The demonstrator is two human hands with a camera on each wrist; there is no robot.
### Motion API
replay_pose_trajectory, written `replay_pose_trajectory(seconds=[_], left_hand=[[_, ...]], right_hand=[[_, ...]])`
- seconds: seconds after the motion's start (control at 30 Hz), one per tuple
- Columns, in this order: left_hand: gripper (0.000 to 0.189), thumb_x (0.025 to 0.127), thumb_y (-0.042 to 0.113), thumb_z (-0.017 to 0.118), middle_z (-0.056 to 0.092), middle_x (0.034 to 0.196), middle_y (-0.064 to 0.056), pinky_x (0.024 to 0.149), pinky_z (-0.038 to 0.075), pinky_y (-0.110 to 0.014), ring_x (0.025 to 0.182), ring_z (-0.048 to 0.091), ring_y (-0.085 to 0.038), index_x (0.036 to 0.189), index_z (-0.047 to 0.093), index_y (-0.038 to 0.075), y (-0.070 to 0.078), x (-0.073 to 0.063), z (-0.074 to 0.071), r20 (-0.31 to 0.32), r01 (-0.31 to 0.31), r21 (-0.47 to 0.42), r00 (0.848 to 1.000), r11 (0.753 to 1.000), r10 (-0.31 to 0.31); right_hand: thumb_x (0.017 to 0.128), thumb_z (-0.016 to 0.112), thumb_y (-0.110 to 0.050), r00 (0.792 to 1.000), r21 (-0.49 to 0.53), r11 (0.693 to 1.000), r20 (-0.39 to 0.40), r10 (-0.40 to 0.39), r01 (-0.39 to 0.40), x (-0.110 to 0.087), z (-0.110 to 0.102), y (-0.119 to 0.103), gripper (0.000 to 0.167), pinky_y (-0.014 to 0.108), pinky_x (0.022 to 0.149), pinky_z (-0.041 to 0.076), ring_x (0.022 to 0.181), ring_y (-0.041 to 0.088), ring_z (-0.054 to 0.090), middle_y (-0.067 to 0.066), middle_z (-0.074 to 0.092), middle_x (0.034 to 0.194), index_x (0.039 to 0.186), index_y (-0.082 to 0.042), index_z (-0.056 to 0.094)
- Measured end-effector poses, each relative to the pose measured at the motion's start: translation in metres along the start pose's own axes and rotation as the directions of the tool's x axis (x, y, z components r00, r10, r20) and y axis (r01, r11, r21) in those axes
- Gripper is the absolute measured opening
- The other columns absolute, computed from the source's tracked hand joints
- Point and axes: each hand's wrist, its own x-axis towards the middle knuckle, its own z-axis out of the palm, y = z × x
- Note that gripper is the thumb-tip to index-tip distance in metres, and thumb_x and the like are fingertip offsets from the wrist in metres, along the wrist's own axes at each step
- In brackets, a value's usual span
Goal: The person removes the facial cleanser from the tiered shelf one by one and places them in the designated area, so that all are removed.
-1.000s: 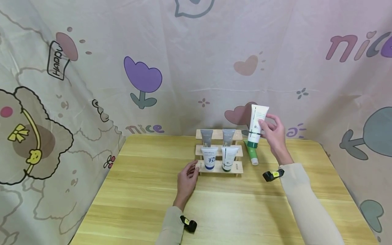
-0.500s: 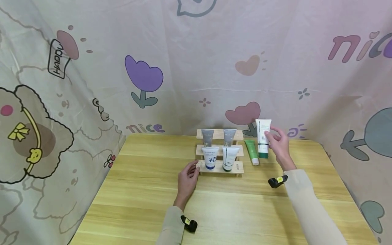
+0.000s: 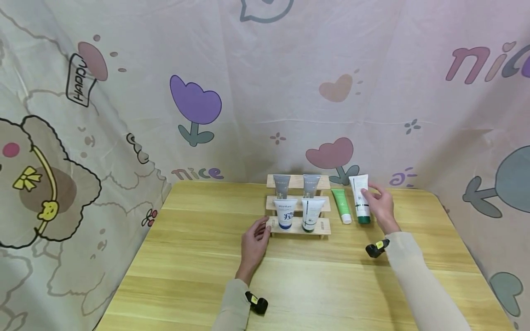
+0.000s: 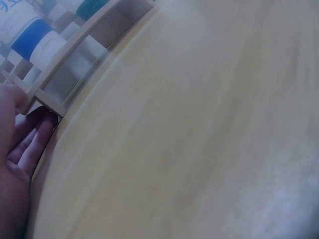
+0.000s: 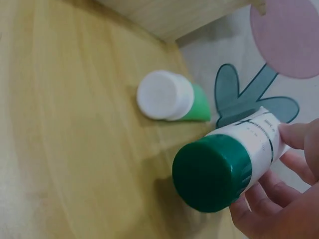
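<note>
My right hand (image 3: pixel 382 208) pinches a white squeeze tube (image 3: pixel 359 197) with a dark green cap (image 5: pixel 212 172), thumb on one face and fingers on the other. The tube leans cap-down, close over the table. Just left of it lies a green tube (image 3: pixel 341 206) with a white cap (image 5: pixel 162 95). My left hand (image 3: pixel 253 243) holds the left end of the lowest step of a three-step wooden rack (image 3: pixel 323 225); in the left wrist view the thumb is at the shelf and the fingers (image 4: pixel 37 134) are by its leg.
On the rack's front step stand a white tube with a blue cap (image 3: pixel 285 214) and a white tube with a green cap (image 3: pixel 311 214). Two grey tubes (image 3: pixel 281 186) stand behind them. A patterned cloth (image 3: pixel 265 92) hangs behind the wooden table (image 3: pixel 198 257).
My right hand has lowered the white tube and carried it right, from above the green tube to beside it. My left hand has stayed at the rack.
</note>
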Motion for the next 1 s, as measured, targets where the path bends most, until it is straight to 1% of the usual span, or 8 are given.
replay_pose_trajectory(seconds=[0.13, 0.23, 0.3, 0.4, 0.57, 0.63, 0.87, 1.0], left_hand=[[0.028, 0.101, 0.018, 0.068, 0.074, 0.116, -0.008, 0.083, 0.061, -0.027, 0.102, 0.072, -0.021, 0.128, 0.070, 0.015, 0.000, 0.000, 0.001, 0.003, 0.004, -0.004, 1.000, 1.000, -0.004], [0.028, 0.101, 0.018, 0.068, 0.074, 0.116, -0.008, 0.083, 0.061, -0.027, 0.102, 0.072, -0.022, 0.129, 0.070, 0.014, 0.000, -0.001, 0.001, 0.006, 0.001, -0.005, 1.000, 1.000, 0.000], [0.028, 0.101, 0.018, 0.068, 0.074, 0.116, -0.008, 0.083, 0.061, -0.027, 0.101, 0.072, -0.022, 0.129, 0.070, 0.014, -0.001, -0.001, 0.001, 0.006, 0.000, -0.005, 1.000, 1.000, 0.000], [0.028, 0.101, 0.019, 0.068, 0.074, 0.116, -0.007, 0.083, 0.061, -0.026, 0.102, 0.072, -0.021, 0.129, 0.070, 0.015, -0.001, -0.001, 0.001, 0.003, 0.003, 0.000, 1.000, 1.000, -0.003], [0.028, 0.101, 0.019, 0.068, 0.074, 0.115, -0.008, 0.083, 0.061, -0.026, 0.101, 0.072, -0.021, 0.129, 0.070, 0.015, -0.002, 0.000, 0.001, -0.001, 0.003, 0.001, 1.000, 1.000, -0.003], [0.028, 0.101, 0.018, 0.068, 0.074, 0.115, -0.008, 0.082, 0.061, -0.026, 0.101, 0.072, -0.021, 0.129, 0.070, 0.015, -0.002, 0.000, 0.001, -0.001, 0.002, -0.002, 1.000, 1.000, -0.002], [0.028, 0.101, 0.019, 0.068, 0.074, 0.115, -0.007, 0.083, 0.061, -0.025, 0.102, 0.071, -0.021, 0.129, 0.070, 0.016, 0.000, -0.001, 0.000, 0.004, 0.008, -0.008, 1.000, 1.000, -0.008], [0.029, 0.101, 0.019, 0.068, 0.074, 0.115, -0.008, 0.083, 0.061, -0.026, 0.103, 0.071, -0.022, 0.129, 0.070, 0.016, 0.001, -0.001, -0.001, 0.002, 0.001, -0.011, 1.000, 1.000, -0.001]], right_hand=[[0.105, 0.058, -0.034, 1.000, -0.068, 0.998, 0.004, 0.015, -0.014, 0.003, -0.001, 0.011, 0.057, 0.037, 0.092, 0.052, 0.126, 0.039, 0.053, 0.029, 0.048, 0.148, 0.154, -0.008, 0.045], [0.106, 0.057, -0.037, 0.999, -0.089, 0.995, 0.014, 0.035, -0.034, 0.006, -0.002, 0.017, 0.058, 0.048, 0.098, 0.051, 0.128, 0.044, 0.052, 0.032, 0.047, 0.148, 0.155, -0.008, 0.044], [0.105, 0.057, -0.039, 0.999, -0.107, 0.993, 0.020, 0.047, -0.044, 0.007, -0.002, 0.020, 0.060, 0.051, 0.100, 0.050, 0.128, 0.045, 0.052, 0.034, 0.046, 0.148, 0.155, -0.008, 0.044], [0.104, 0.058, -0.040, 0.998, -0.132, 0.990, 0.026, 0.049, -0.045, 0.007, -0.002, 0.022, 0.060, 0.052, 0.099, 0.051, 0.125, 0.047, 0.054, 0.035, 0.048, 0.145, 0.153, -0.007, 0.046], [0.104, 0.057, -0.041, 0.999, -0.196, 0.980, 0.023, 0.046, -0.041, 0.009, 0.000, 0.022, 0.059, 0.046, 0.091, 0.053, 0.120, 0.046, 0.058, 0.035, 0.052, 0.141, 0.151, -0.006, 0.049], [0.104, 0.057, -0.041, 0.999, -0.226, 0.974, 0.019, 0.038, -0.033, 0.010, 0.001, 0.022, 0.058, 0.047, 0.090, 0.053, 0.119, 0.045, 0.059, 0.034, 0.054, 0.139, 0.150, -0.005, 0.050], [0.106, 0.055, -0.035, 1.000, -0.292, 0.956, -0.008, -0.018, 0.015, 0.009, 0.000, 0.024, 0.050, 0.056, 0.101, 0.048, 0.120, 0.046, 0.060, 0.032, 0.059, 0.134, 0.142, -0.001, 0.056], [0.106, 0.054, -0.033, 0.999, -0.307, 0.951, -0.017, -0.034, 0.027, 0.008, -0.001, 0.025, 0.047, 0.057, 0.100, 0.047, 0.118, 0.045, 0.060, 0.031, 0.061, 0.131, 0.138, 0.001, 0.059]])
